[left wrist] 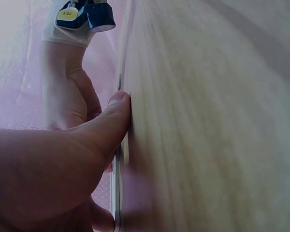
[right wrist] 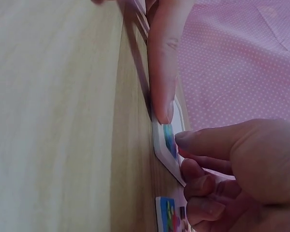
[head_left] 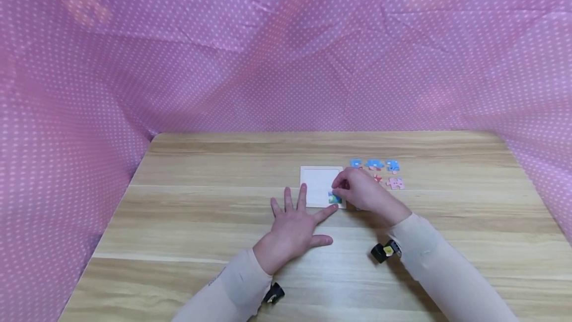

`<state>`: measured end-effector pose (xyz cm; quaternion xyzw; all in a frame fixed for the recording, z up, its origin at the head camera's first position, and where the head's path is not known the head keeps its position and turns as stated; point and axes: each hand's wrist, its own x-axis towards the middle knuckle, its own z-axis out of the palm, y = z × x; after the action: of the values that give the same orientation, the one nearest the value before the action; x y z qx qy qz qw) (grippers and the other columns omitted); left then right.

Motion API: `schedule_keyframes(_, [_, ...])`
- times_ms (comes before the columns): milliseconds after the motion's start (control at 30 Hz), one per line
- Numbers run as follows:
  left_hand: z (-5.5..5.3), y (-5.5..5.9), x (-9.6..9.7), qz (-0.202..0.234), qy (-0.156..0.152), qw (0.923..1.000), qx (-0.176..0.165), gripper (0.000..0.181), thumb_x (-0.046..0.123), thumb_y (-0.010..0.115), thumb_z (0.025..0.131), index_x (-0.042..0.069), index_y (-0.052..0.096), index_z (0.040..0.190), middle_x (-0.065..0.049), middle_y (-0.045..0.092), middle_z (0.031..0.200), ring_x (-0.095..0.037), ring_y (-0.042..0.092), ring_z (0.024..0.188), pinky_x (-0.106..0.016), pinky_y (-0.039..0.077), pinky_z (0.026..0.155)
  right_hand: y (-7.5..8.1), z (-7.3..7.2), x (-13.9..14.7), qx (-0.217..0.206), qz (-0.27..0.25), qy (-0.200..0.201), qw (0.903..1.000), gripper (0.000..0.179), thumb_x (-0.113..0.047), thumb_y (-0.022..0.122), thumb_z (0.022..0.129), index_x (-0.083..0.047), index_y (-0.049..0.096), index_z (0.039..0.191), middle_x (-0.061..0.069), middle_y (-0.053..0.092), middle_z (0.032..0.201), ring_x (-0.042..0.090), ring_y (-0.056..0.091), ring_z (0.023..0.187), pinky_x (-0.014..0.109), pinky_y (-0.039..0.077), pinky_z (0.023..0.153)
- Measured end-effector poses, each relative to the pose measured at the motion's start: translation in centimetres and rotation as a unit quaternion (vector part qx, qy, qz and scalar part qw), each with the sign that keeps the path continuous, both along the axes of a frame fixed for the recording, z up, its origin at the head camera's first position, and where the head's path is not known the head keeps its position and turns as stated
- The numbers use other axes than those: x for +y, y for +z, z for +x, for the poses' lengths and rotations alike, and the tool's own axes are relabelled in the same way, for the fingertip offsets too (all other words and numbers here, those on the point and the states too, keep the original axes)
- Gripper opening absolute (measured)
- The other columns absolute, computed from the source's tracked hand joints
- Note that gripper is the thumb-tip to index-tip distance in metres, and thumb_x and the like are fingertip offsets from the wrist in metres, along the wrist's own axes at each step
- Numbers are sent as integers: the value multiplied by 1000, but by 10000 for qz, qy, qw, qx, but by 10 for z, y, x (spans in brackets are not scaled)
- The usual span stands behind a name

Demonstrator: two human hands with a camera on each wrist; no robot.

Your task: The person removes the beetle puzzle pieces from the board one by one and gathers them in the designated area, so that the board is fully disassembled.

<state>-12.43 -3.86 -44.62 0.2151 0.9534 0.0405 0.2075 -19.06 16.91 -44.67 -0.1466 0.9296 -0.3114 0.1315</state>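
Note:
A white square puzzle tray (head_left: 315, 180) with a low rim lies on the table in the head view. In its near right corner is a green and blue jigsaw piece (head_left: 334, 198). My right hand (head_left: 364, 190) pinches this piece at its far edge, the thumb (right wrist: 191, 140) on it and the other fingers curled; the exact contact is partly hidden. Fingers spread, my left hand (head_left: 295, 227) rests at the tray's near side. Its index fingertip (right wrist: 163, 108) presses the near rim beside the piece, while its thumb (left wrist: 118, 104) lies out over the table.
Several loose jigsaw pieces, among them a blue one (head_left: 374, 164) and a pink one (head_left: 395, 183), lie right of the tray. Some are partly hidden by the right hand. A pink dotted cloth (head_left: 286, 63) hangs around the wooden table (head_left: 201, 212).

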Motion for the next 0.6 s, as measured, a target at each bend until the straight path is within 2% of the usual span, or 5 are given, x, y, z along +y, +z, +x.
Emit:
schedule_keyframes(300, [0,-5,1,80,34,10000,19,76,77,60,96,66,25,162,-30,8,179,-69,11,158,-90,19,116,-3,0,2,-13,-111,7,9999,5,-9,76,101,-6,78,103,6,71,95,16,61,83,28,53,70])
schedule_keyframes(533, [2,-3,2,-38,36,10000,-8,75,77,59,96,65,26,162,-28,7,180,-67,11,159,-89,20,117,-1,4,3,-22,-235,-64,9997,5,-10,75,102,-7,78,103,7,70,99,16,62,83,27,54,69])
schedule_keyframes(600, [1,-5,2,4,8,10000,-1,76,77,60,96,65,26,162,-29,7,179,-69,10,158,-90,19,116,0,5,4,-95,-298,-103,9995,5,-11,74,102,-8,78,103,6,72,98,16,64,82,27,55,68])
